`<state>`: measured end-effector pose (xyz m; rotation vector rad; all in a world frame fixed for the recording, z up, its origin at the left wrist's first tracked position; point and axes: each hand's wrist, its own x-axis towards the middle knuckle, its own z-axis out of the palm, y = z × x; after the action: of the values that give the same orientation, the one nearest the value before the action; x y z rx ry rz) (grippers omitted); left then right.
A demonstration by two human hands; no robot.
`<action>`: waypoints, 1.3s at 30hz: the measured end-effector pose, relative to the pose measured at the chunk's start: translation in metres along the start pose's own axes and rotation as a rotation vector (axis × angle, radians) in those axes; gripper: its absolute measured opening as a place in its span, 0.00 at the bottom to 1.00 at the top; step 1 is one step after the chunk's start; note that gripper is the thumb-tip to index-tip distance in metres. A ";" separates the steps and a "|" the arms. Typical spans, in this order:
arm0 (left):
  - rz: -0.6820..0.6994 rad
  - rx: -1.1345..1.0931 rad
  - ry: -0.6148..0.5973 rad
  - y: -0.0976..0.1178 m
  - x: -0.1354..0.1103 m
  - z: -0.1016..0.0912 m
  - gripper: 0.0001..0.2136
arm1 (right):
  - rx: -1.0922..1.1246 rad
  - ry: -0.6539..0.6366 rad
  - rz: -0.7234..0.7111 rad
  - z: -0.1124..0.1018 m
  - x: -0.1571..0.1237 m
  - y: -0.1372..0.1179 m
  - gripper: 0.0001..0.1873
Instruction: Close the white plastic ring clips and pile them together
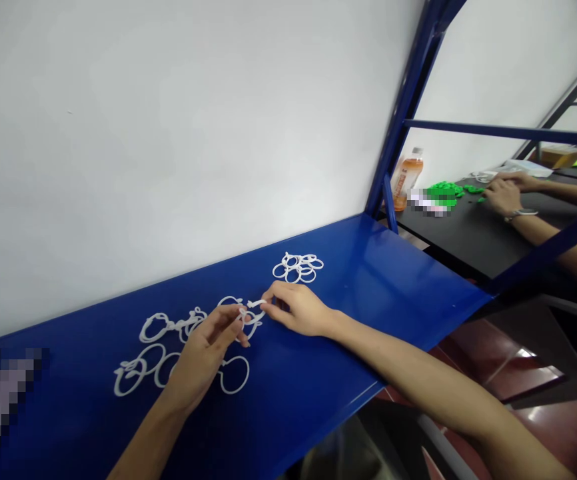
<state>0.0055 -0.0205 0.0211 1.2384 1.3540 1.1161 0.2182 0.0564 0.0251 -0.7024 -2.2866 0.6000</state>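
Note:
My left hand (208,343) is closed in a pinch on a thin white loop, just above the blue tabletop (328,373). Opposite it, my right hand (298,308) pinches the white strip end (256,304) of what looks like the same loop, between thumb and forefinger. Several more white loops (154,328) lie spread beneath and to the left of my left hand, partly covered by it. One single white ring (234,375) rests near my left wrist. Past my right hand sits a small overlapping pile of white rings (298,268).
A blue metal frame (393,127) rises at the table's right end. Beyond it, another person's hands (506,193) work at a black table (468,233) with green pieces (443,192) and an orange drink bottle (408,179). A white wall (168,133) borders the far edge.

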 end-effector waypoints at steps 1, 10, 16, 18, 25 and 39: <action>-0.003 0.003 0.006 0.000 0.000 0.000 0.20 | 0.000 0.009 0.008 0.001 0.000 0.001 0.09; 0.063 0.187 0.008 -0.002 0.001 0.000 0.19 | -0.028 -0.006 0.015 0.003 0.000 0.006 0.08; 0.441 0.659 0.095 -0.004 -0.003 0.004 0.15 | -0.042 -0.067 -0.048 0.004 -0.001 0.007 0.07; 0.557 0.734 0.113 -0.005 -0.003 0.005 0.15 | -0.048 -0.085 -0.053 0.004 -0.001 0.009 0.09; 0.898 0.944 0.089 -0.011 0.002 0.002 0.10 | -0.074 -0.134 -0.029 0.004 -0.001 0.009 0.10; 0.977 1.031 0.436 -0.004 0.000 0.000 0.06 | -0.055 -0.099 -0.167 0.001 -0.005 -0.015 0.23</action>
<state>0.0048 -0.0205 0.0170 2.7231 1.7797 1.4071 0.2160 0.0422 0.0305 -0.5108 -2.4321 0.5054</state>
